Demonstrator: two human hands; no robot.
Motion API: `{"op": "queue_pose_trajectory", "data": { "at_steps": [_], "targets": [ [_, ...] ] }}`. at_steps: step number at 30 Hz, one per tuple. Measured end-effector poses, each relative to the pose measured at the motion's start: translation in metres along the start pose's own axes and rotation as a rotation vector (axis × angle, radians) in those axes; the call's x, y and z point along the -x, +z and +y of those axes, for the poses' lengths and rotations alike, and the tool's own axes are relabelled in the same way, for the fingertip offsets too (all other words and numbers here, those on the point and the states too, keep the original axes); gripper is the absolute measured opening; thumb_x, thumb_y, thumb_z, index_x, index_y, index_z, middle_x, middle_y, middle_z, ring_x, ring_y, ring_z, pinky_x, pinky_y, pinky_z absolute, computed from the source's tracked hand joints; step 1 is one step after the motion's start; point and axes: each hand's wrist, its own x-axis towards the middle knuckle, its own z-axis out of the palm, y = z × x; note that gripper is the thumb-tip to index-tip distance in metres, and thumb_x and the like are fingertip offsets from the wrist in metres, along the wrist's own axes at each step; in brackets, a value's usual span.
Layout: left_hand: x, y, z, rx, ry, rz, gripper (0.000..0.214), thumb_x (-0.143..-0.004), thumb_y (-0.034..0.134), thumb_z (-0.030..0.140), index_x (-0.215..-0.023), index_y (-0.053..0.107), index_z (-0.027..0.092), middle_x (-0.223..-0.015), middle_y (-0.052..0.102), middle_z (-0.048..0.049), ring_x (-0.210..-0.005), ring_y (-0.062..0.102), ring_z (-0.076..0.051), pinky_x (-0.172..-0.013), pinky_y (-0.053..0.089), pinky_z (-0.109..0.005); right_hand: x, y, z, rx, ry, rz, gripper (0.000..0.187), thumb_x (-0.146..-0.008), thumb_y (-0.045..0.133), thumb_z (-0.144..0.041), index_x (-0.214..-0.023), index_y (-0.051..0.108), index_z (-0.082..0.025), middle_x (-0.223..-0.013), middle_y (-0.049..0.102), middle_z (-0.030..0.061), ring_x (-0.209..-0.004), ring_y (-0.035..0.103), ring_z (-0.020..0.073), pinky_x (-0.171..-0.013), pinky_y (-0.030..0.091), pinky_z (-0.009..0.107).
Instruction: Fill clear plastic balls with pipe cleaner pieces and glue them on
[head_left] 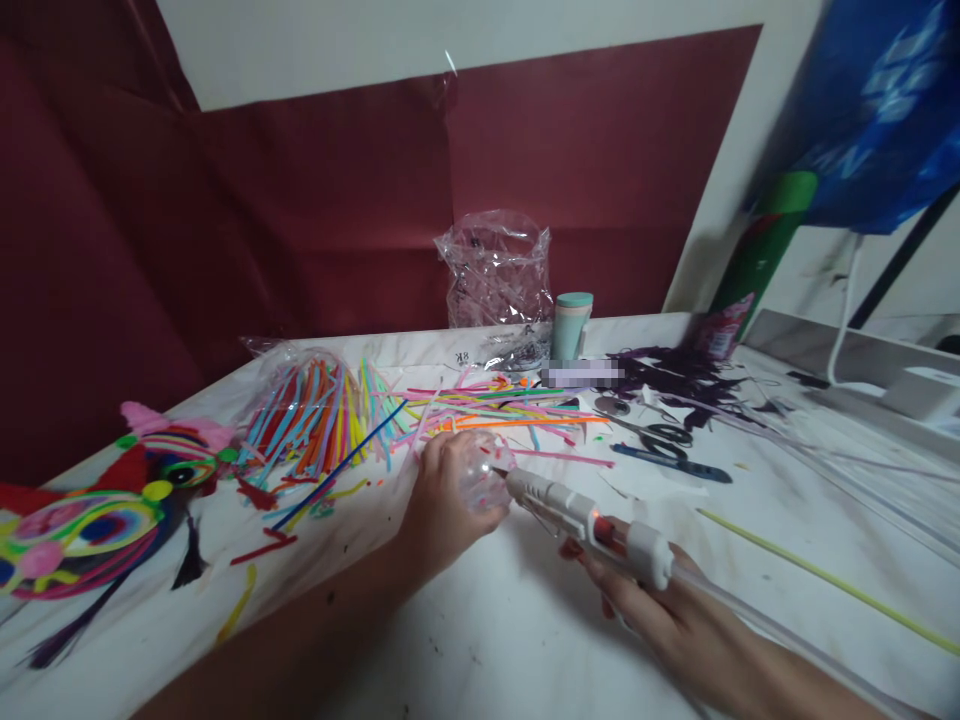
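Observation:
My left hand (448, 490) is wrapped round a clear plastic ball (486, 482) with small red bits on it, held just above the white marbled table. In my right hand (630, 590) is a white hot glue gun (570, 515), with an orange light glowing on its body. Its nozzle points left and meets, or nearly meets, the ball's right side; I cannot tell if they touch. A glue stick or cord trails from its rear toward the lower right. The fingers on the gun's handle are partly hidden beneath it.
Bundles of coloured pipe cleaners (307, 410) lie behind on the left. Decorated colourful masks (97, 525) rest at far left. Scissors (660, 438), a blue cutter knife (671, 464) and purple shreds (667, 375) are at right. A green cup (571, 325) stands at the back. A yellow pipe cleaner (825, 575) lies front right.

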Motion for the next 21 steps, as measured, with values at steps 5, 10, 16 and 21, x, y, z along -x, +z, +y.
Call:
{"op": "queue_pose_trajectory", "data": {
  "at_steps": [5,10,16,21],
  "targets": [
    [0.0003,-0.0011,0.0019,0.008,0.005,0.007,0.071,-0.056,0.076,0.021,-0.118,0.041,0.020,-0.119,0.046,-0.0119,-0.117,0.044,-0.030,-0.101,0.039,-0.049,-0.0008,-0.0004,-0.0017,-0.013,-0.020,-0.026,0.022,-0.083,0.043,-0.030,-0.070,0.059,-0.020,-0.059,0.064,0.0017,-0.053,0.061,0.0164,-0.050,0.052,0.024],
    [-0.0002,-0.0012,0.0037,0.017,-0.016,0.018,0.071,-0.058,0.074,0.023,-0.120,0.040,0.020,-0.118,0.047,-0.0120,-0.116,0.045,-0.030,-0.100,0.040,-0.048,-0.0027,-0.0004,0.0022,0.006,-0.004,0.021,0.022,-0.082,0.045,-0.032,-0.071,0.060,-0.020,-0.066,0.068,0.0044,-0.060,0.064,0.0193,-0.054,0.054,0.027],
    [0.0002,-0.0004,0.0013,0.005,0.004,0.007,0.073,-0.055,0.076,0.022,-0.119,0.041,0.019,-0.119,0.046,-0.0127,-0.117,0.044,-0.030,-0.100,0.039,-0.048,0.0007,0.0000,0.0014,-0.038,-0.003,-0.030,0.022,-0.083,0.043,-0.032,-0.068,0.056,-0.022,-0.058,0.062,0.0009,-0.052,0.059,0.0157,-0.050,0.052,0.024],
    [0.0013,0.0005,0.0007,0.009,0.010,0.003,0.071,-0.058,0.074,0.023,-0.120,0.040,0.019,-0.118,0.046,-0.0130,-0.117,0.044,-0.030,-0.100,0.039,-0.049,0.0007,0.0011,0.0021,-0.067,0.014,-0.059,0.022,-0.085,0.042,-0.032,-0.070,0.053,-0.021,-0.062,0.061,0.0012,-0.055,0.059,0.0154,-0.053,0.051,0.024]
  ]
}}
